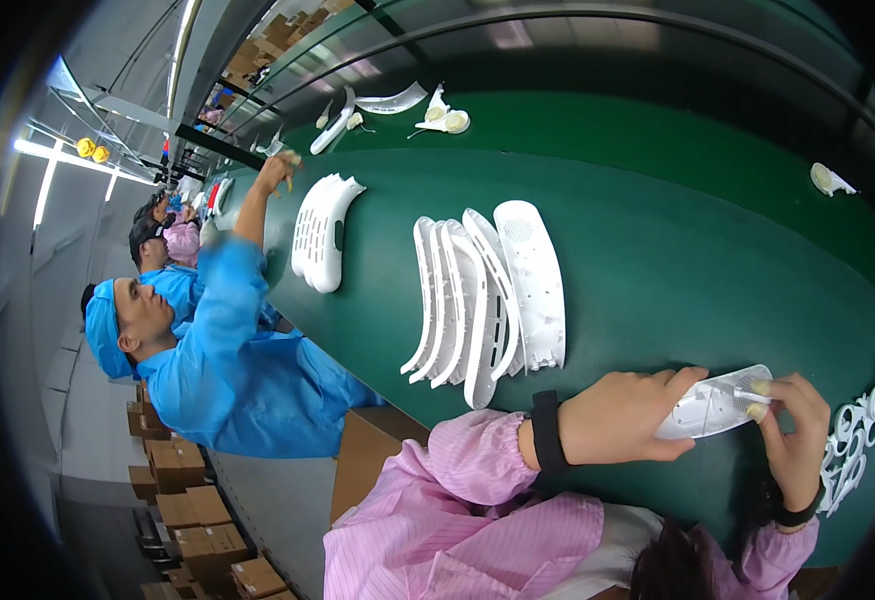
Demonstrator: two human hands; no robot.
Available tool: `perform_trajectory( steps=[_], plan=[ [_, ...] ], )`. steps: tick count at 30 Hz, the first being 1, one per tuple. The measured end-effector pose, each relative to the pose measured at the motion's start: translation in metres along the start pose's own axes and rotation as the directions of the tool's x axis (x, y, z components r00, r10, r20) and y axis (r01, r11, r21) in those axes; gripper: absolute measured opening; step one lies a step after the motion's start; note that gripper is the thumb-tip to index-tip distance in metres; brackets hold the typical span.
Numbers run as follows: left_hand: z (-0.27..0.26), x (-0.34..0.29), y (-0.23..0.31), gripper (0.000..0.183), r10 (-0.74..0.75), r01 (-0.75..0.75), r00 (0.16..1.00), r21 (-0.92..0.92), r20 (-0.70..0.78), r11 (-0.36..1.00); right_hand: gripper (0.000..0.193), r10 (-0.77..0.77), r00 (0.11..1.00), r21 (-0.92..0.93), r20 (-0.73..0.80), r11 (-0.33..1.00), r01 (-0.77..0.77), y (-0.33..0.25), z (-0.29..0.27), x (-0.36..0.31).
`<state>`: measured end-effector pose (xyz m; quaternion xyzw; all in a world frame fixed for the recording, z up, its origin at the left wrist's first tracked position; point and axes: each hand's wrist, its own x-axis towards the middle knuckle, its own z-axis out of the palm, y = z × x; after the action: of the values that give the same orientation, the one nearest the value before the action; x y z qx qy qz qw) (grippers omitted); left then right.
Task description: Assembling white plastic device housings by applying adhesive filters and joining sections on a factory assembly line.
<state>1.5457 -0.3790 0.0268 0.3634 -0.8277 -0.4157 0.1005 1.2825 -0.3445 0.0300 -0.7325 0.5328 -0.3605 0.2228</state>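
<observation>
My left hand (623, 415) is wrapped around a curved white plastic shell (710, 408), its hollow inner face turned up. At the shell's far right end, which has a patch of small holes, my right hand (796, 425) is closed with its fingertips against the inside. Pale yellow finger covers show on those fingertips. Whatever they pinch is too small to make out. Left of my hands, several similar white shells (538, 285) lie side by side on the green table (658, 280). Right of my right hand sits a cluster of white ring-shaped parts (853, 435).
A stack of slotted white covers (323, 235) lies farther left. Along the back are loose curved pieces (393, 100) and white parts with round discs (446, 115), (831, 180). A co-worker in blue (248, 350) reaches over the table at left. Cardboard boxes (198, 510) stand behind.
</observation>
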Motion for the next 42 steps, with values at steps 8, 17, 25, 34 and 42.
perform_trajectory(
  steps=[8, 17, 25, 34, 42],
  plan=[
    [-0.004, 0.001, 0.01, 0.085, -0.007, 0.007, 0.999, 0.006, -0.034, 1.0, 0.025, -0.115, 0.993, -0.258, -0.01, 0.96, 0.109, -0.004, -0.01, -0.004],
    [-0.002, 0.011, 0.01, 0.095, 0.005, -0.005, 1.0, 0.103, 0.001, 0.995, 0.023, -0.056, 0.996, -0.414, -0.066, 0.91, 0.023, 0.0, -0.006, -0.003],
    [0.003, 0.007, 0.008, 0.103, 0.007, -0.009, 1.0, 0.11, 0.014, 0.994, 0.016, 0.006, 0.987, -0.38, -0.161, 0.922, -0.068, -0.006, 0.023, -0.001],
    [-0.004, 0.006, 0.012, 0.088, -0.006, 0.005, 1.0, 0.051, 0.018, 0.999, 0.038, 0.222, 0.962, 0.059, 0.158, 0.97, -0.234, -0.006, 0.005, 0.012],
    [0.003, -0.001, 0.003, 0.076, 0.042, -0.034, 0.995, 0.088, -0.091, 0.996, 0.074, 0.207, 0.952, -0.027, 0.227, 0.978, -0.207, -0.009, 0.01, 0.007]
  ],
)
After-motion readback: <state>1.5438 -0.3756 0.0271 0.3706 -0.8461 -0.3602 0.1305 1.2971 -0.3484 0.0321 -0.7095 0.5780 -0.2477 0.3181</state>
